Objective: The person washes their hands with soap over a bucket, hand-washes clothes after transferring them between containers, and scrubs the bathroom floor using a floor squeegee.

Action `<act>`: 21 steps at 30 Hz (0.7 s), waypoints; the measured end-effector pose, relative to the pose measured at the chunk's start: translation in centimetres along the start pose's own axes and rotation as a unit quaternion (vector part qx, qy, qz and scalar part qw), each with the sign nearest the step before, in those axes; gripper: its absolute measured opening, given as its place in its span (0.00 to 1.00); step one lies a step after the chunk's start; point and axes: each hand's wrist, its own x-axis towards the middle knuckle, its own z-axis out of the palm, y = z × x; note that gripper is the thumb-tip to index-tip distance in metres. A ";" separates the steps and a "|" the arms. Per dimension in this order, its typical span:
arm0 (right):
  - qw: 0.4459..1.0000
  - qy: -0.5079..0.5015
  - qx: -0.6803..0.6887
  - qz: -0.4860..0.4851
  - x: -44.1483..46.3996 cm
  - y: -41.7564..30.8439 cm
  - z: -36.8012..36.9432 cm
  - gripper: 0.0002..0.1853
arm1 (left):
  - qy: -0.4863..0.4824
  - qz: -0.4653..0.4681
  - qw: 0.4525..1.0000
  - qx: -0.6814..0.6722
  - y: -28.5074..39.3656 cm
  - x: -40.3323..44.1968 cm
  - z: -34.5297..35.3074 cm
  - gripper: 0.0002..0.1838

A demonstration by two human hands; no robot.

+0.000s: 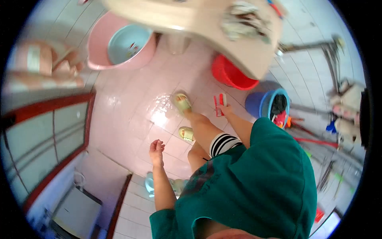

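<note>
My right hand (226, 109) is closed round a scrub brush (223, 99) with a white back and red bristles, held low over the tiles to the right of my legs. My left hand (156, 153) hangs in the air on the left side, loosely open with its fingers half curled and nothing in it. Below are my feet in yellow-green slippers (182, 102), on the wet pink tiled floor (131, 107).
A pink tub (97, 47) with a light-blue basin (119, 40) in it stands at the upper left. The sink counter (191, 16) juts out ahead, a cloth (244, 22) on it. On the right stand a red bucket (229, 73) and a blue bucket (254, 102) holding dark cloth.
</note>
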 end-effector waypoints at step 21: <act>0.540 -0.304 0.781 0.083 20.8 -13.5 -26.1 0.08 | -0.228 -0.046 0.972 0.020 6.2 4.0 58.3 0.28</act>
